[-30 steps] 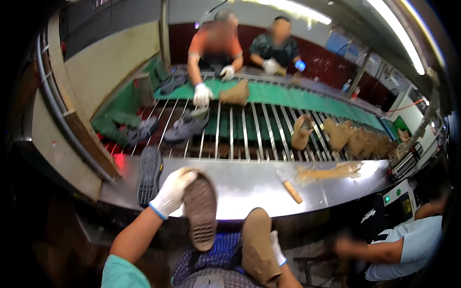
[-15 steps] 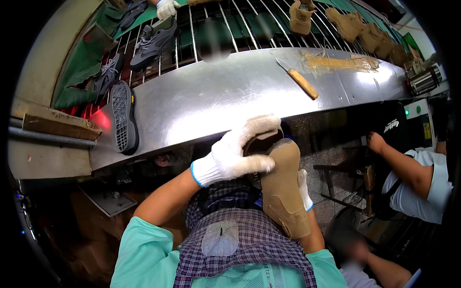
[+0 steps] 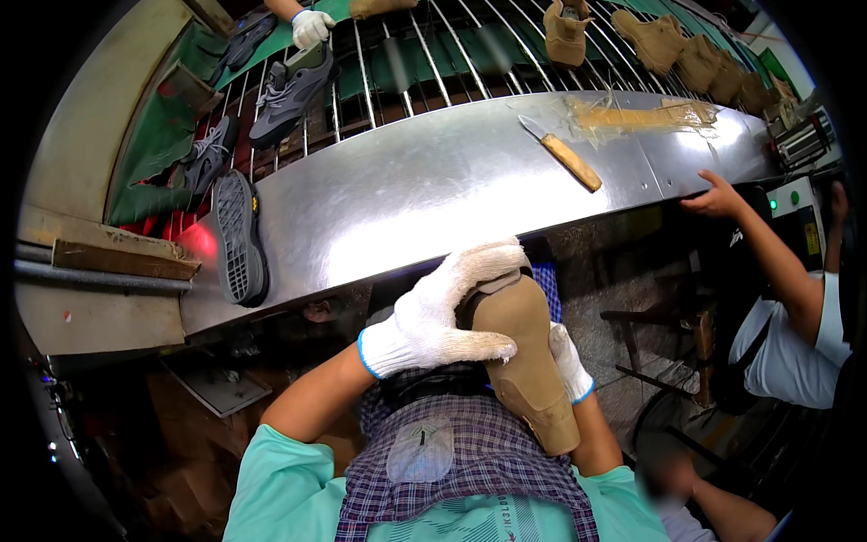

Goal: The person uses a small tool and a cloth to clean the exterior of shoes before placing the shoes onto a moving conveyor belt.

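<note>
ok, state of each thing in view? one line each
left hand: curled on brown sole
brown sole: mostly hidden
right hand: on tan upper
tan upper: held
knife: lying on tabletop
grey-soled shoe: on tabletop, tread showing
grey laced shoe by co-worker's glove: on rack
green light: lit

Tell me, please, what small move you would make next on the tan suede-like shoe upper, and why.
I would probably squeeze the white-knit-gloved left hand around the rounded end of the tan shoe upper, since its fingers and thumb curve there and the white-knit-gloved right hand sits on the opposite side, apparently giving support.
</note>
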A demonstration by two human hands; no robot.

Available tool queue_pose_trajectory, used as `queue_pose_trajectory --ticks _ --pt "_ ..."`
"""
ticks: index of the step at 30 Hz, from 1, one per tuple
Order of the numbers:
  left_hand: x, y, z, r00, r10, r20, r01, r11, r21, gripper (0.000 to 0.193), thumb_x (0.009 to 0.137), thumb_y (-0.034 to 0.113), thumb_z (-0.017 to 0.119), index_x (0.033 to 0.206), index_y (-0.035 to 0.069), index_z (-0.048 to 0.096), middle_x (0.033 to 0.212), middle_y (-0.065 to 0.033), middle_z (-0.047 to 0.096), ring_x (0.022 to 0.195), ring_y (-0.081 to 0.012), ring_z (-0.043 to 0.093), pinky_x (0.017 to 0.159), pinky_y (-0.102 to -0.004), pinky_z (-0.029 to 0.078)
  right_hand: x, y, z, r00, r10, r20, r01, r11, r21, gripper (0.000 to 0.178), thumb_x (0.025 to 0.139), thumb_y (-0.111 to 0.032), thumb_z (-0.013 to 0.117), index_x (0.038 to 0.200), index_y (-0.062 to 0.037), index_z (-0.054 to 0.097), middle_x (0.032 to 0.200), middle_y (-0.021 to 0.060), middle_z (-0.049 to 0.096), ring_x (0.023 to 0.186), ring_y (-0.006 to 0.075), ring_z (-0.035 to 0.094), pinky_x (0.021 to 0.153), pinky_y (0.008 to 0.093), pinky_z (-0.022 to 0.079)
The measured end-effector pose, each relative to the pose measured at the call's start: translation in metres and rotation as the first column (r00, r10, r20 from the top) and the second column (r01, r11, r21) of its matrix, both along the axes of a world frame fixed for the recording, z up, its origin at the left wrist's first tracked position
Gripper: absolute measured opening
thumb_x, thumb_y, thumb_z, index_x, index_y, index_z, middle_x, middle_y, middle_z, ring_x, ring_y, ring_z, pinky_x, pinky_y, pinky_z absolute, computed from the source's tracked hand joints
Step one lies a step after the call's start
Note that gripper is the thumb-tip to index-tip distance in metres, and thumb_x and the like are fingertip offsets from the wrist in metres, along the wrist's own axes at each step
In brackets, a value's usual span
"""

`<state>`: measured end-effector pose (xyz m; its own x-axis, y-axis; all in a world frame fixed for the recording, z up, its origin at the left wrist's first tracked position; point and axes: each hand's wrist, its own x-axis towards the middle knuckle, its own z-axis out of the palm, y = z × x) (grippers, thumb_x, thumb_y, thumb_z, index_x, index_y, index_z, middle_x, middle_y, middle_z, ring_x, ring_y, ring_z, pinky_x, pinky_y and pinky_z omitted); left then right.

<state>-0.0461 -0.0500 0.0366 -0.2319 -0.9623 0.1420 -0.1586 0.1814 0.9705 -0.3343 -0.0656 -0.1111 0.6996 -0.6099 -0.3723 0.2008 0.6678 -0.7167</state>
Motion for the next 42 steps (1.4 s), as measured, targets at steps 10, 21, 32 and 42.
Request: queue_pose_trajectory --ticks 10,21,32,42 --pt "0.006 -0.003 -0.003 0.997 0.002 0.078 0.001 0.999 -0.040 0.108 0.074 0.036 0.103 0.160 0.000 0.047 0.166 -0.0213 0.047 0.151 -0.0333 0.050 0.125 -0.0465 0.042 0.010 -0.007 0.025 0.993 0.028 -0.110 -0.049 0.980 -0.193 0.059 0.118 -0.040 0.043 0.149 0.0078 0.057 0.137 0.0166 0.072 0.121 0.0209 0.069 0.104 0.0337 0.057" --pt "0.010 -0.007 -0.011 0.995 0.027 0.099 -0.027 1.000 -0.007 0.112 0.074 0.037 0.103 0.162 0.000 0.044 0.168 -0.0206 0.044 0.151 -0.0323 0.050 0.126 -0.0458 0.041 0.015 -0.004 0.017 0.995 0.008 -0.104 -0.008 1.000 -0.003 0.055 0.119 -0.036 0.039 0.148 0.0064 0.058 0.138 0.0166 0.071 0.121 0.0216 0.070 0.104 0.0338 0.057" --pt "0.011 -0.007 -0.006 0.993 0.026 0.118 -0.018 0.998 -0.064 0.097 0.081 0.041 0.097 0.157 0.002 0.052 0.164 -0.0221 0.049 0.149 -0.0347 0.052 0.124 -0.0466 0.044 0.014 -0.011 0.023 0.977 0.081 -0.197 -0.110 0.984 -0.143 0.072 0.115 -0.055 0.046 0.149 0.0075 0.058 0.137 0.0161 0.072 0.120 0.0209 0.070 0.104 0.0346 0.057" --pt "0.017 -0.003 -0.001 0.998 -0.042 0.056 0.046 0.996 -0.071 0.095 0.080 0.028 0.099 0.157 -0.001 0.052 0.158 -0.0221 0.057 0.144 -0.0328 0.058 0.122 -0.0461 0.045 0.017 -0.011 0.032 0.992 0.018 -0.123 -0.058 0.943 -0.328 0.088 0.108 -0.068 0.055 0.149 0.0093 0.057 0.135 0.0153 0.072 0.121 0.0202 0.069 0.103 0.0344 0.056"
